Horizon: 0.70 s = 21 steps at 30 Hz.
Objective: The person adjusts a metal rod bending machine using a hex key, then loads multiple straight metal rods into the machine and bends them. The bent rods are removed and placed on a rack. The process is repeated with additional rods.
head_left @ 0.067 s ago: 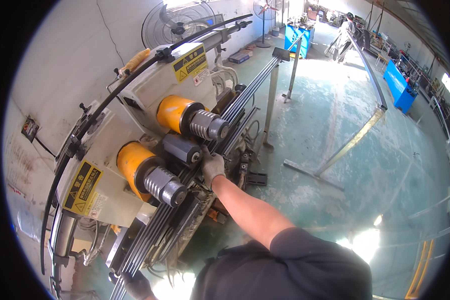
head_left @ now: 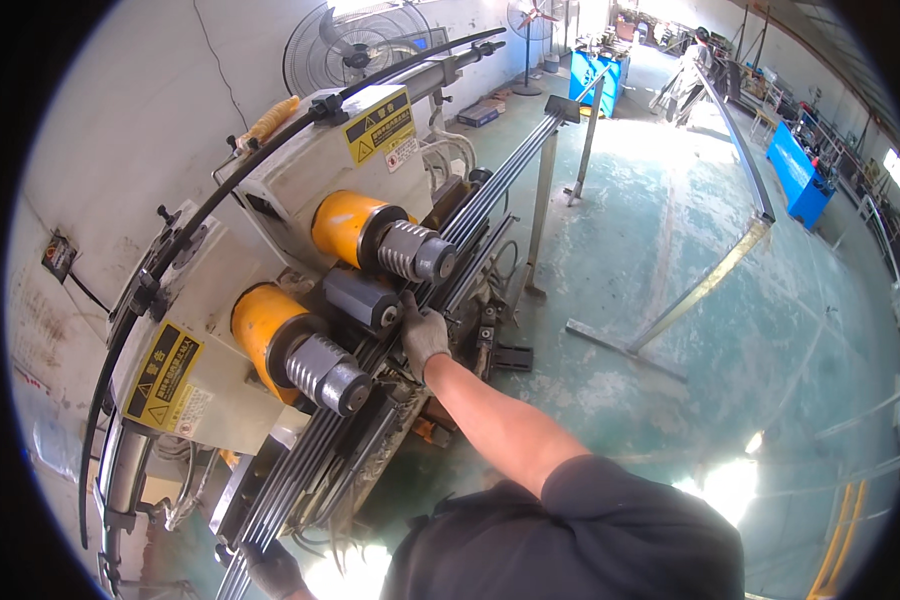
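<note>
A bundle of long, thin metal rods (head_left: pixel 292 478) runs slantwise through a machine, from the lower left to the far upper right. My left hand (head_left: pixel 273 572), in a grey glove, is closed on the rods near their lower end; part of the hand is hidden. Halfway along, my gloved right hand (head_left: pixel 425 336) grips the rods beside a dark grey block (head_left: pixel 362 297), its fingertips partly hidden. Two grooved steel rollers (head_left: pixel 327 374) on orange cylinders (head_left: pixel 350 228) stick out over the rods, one on each side of that block.
The machine's pale housing (head_left: pixel 310 150) carries yellow warning labels and a curved black bar (head_left: pixel 220 195). A post-mounted rest (head_left: pixel 562 108) supports the rods' far end. Right of it stands a slanted metal stand (head_left: pixel 705 275). Another person (head_left: pixel 692 70) is far off, near blue cabinets (head_left: pixel 800 170).
</note>
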Each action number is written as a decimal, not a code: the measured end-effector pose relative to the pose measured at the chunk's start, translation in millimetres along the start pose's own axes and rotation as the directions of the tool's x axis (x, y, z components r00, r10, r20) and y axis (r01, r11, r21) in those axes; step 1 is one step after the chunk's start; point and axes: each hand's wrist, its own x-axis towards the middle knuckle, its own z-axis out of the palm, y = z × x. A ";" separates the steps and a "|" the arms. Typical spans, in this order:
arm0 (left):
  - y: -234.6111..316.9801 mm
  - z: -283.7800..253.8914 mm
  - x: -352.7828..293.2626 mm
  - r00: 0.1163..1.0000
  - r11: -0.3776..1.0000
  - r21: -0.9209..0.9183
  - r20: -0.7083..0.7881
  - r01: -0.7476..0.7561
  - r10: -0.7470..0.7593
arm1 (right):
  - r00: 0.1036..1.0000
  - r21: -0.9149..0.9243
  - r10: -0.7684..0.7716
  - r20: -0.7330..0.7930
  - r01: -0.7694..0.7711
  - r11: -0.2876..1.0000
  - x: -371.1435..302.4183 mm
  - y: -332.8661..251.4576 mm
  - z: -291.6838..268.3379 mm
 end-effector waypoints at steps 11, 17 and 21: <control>167.4 64.7 -8.5 0.980 0.976 -0.098 0.076 0.193 -0.186 | 0.996 -0.197 -0.036 0.082 0.052 0.979 5.2 31.9 -3.8; 173.1 19.4 -5.1 0.816 -0.260 -0.903 0.423 0.343 -0.394 | 0.926 -0.311 -0.374 0.040 0.367 0.877 -31.7 47.0 -54.2; 133.2 -26.9 -2.2 0.957 0.668 -0.723 -0.028 0.179 -0.287 | 0.959 -0.561 -0.279 -0.056 0.200 0.803 -31.8 137.4 -127.6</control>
